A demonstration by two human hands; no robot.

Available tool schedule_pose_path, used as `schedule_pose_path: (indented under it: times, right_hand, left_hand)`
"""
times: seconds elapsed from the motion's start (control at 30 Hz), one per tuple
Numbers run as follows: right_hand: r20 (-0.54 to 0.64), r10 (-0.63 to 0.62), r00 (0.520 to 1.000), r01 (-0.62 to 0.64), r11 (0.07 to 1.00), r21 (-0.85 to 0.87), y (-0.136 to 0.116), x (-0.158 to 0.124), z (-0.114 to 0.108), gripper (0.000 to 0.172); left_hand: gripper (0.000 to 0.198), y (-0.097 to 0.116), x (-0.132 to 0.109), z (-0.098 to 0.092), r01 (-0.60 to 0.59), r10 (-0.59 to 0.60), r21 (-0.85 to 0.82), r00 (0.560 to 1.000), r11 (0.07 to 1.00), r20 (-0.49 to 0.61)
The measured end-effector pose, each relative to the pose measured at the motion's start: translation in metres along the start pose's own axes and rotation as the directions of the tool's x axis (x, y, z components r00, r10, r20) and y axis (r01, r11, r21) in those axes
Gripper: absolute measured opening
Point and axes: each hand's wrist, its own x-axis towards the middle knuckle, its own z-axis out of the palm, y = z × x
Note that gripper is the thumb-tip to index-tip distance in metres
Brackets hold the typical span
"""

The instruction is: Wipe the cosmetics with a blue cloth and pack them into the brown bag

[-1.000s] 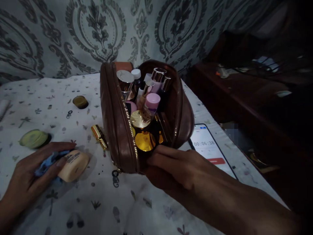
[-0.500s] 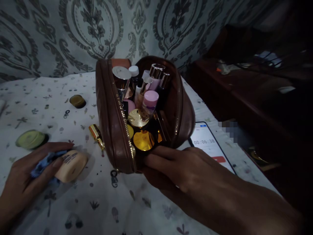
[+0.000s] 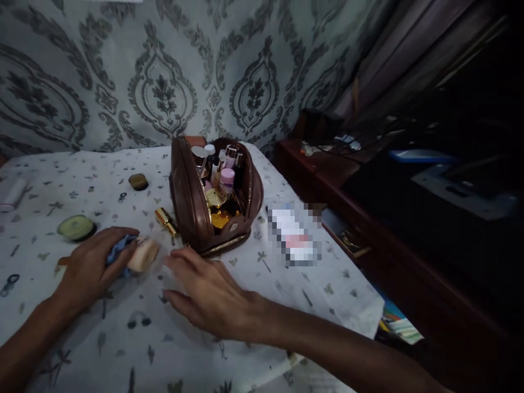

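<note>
My left hand (image 3: 93, 266) rests on the table with a blue cloth (image 3: 118, 246) under its fingers, pressed against a peach-coloured tube (image 3: 143, 254). Just right of the tube, my right hand (image 3: 204, 292) hovers low over the table, fingers stretched out and holding nothing. Behind it stands an open brown cosmetic bag (image 3: 192, 207) full of bottles and jars. A gold lipstick (image 3: 165, 220) lies left of the bag.
A green round jar (image 3: 76, 227) and a small dark jar (image 3: 138, 181) lie on the patterned tablecloth (image 3: 102, 338). A white tube (image 3: 13, 195) is at far left. A blurred phone (image 3: 293, 234) lies right of the bag. Dark wooden furniture (image 3: 368, 218) stands at right.
My right hand has let go of the bag's front and moved left towards the tube. The view has pulled back and up. My left hand still holds the cloth at the tube.
</note>
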Motion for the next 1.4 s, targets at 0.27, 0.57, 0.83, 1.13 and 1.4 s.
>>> schedule_pose_path:
  times: [0.27, 0.57, 0.83, 1.13, 1.4]
  right_hand:
    - [0.028, 0.201, 0.979, -0.203, 0.975, 0.093, 0.003, 0.046, 0.059, 0.079]
    - [-0.156, 0.115, 0.981, -0.089, 0.983, 0.163, 0.023, 0.044, 0.078, 0.065]
    - [-0.242, 0.102, 0.965, -0.040, 0.968, 0.247, 0.030, 0.046, 0.086, 0.060]
    - [-0.265, 0.069, 0.962, -0.009, 0.975, 0.221, 0.031, 0.045, 0.086, 0.052]
    - [-0.230, -0.013, 0.973, 0.047, 0.989, 0.142, 0.029, 0.041, 0.086, 0.057]
  left_hand:
    - [0.047, 0.011, -0.011, 0.012, -0.018, 0.020, 0.048, 0.999, 0.999, -0.038]
    - [0.034, 0.010, -0.008, 0.003, -0.037, 0.001, -0.240, 0.989, 0.970, -0.149]
    - [0.019, 0.010, -0.005, -0.003, -0.029, -0.092, -0.316, 0.929, 0.948, -0.359]
    - [0.027, 0.023, -0.015, 0.011, -0.180, 0.168, -0.198, 0.983, 0.963, -0.075]
    - [0.028, 0.023, -0.011, 0.004, 0.101, -0.084, -0.400, 0.995, 0.911, 0.062]
